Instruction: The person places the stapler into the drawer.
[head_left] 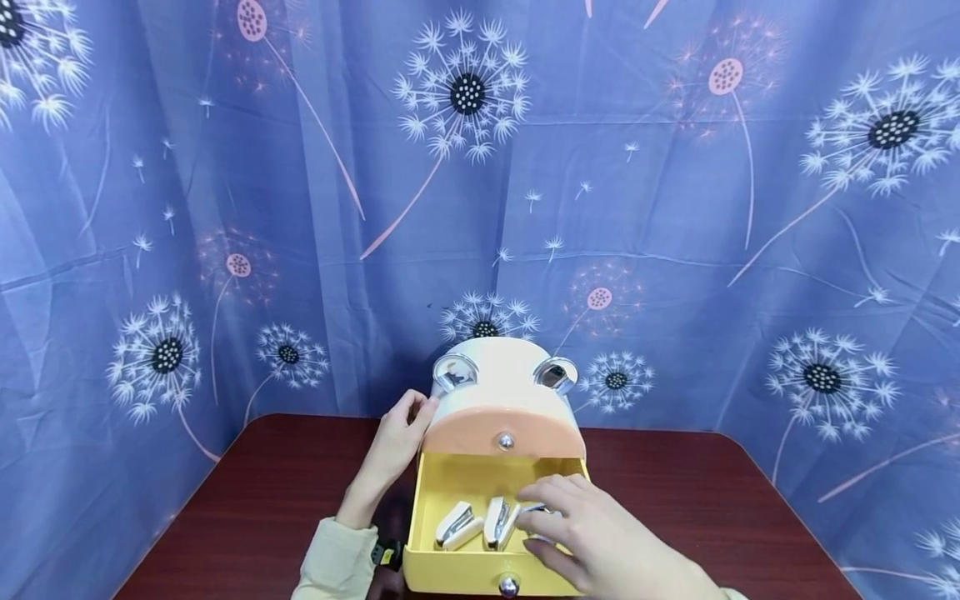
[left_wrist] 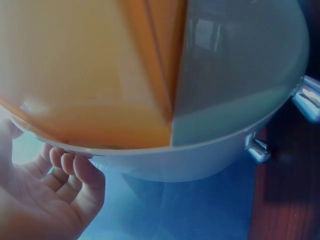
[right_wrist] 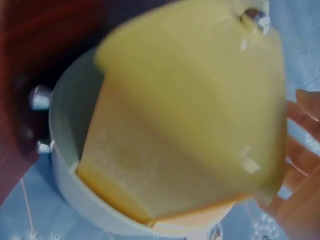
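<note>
A white rounded drawer box (head_left: 491, 371) with a peach upper drawer front (head_left: 487, 429) stands on the table. Its yellow lower drawer (head_left: 480, 571) is pulled out. Two small white-and-silver staplers, a left one (head_left: 457, 527) and a middle one (head_left: 498, 523), lie inside. A third silver-topped item (head_left: 534, 507) is partly covered by my right hand (head_left: 577, 529). That hand reaches over the drawer's right side with fingers spread; whether it touches the item is unclear. The fingertips of my left hand (head_left: 397, 437) rest against the box's left side, near its edge (left_wrist: 112, 152).
Two silver rings, a left one (head_left: 455, 372) and a right one (head_left: 556, 374), stick up from the box top. Round knobs sit on the drawer fronts. The dark red table (head_left: 690, 500) reaches back to a blue dandelion-print curtain (head_left: 645, 200).
</note>
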